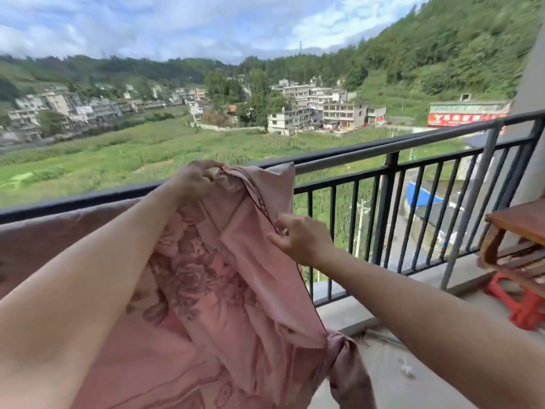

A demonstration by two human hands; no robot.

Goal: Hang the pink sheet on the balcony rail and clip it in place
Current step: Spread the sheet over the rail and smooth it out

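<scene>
- Sheet (236,276): one, pink, soft and creased, printed with large roses, with thin dark piping along its hem. It fills the lower left and centre of the frame. Its upper edge is draped over the rail, and one twisted end trails toward the floor at lower centre.
- Balcony rail (442,132): one, dark painted metal with a rounded top bar, a grey tube just beside it and many slim upright bars. It runs from centre left to the upper right.
- Left hand (196,180): at the centre of the frame, fingers curled, pinching the bunched top hem of the sheet beside the rail.
- Right hand (298,239): lower and to the right, fingers bent, thumb and fingertips nipping the piped edge.
- Wooden surface (519,219): one, reddish-brown and smooth, at the right edge.
- Red plastic stool (519,308): one, beneath that surface, standing on the grey concrete floor (398,364).
</scene>
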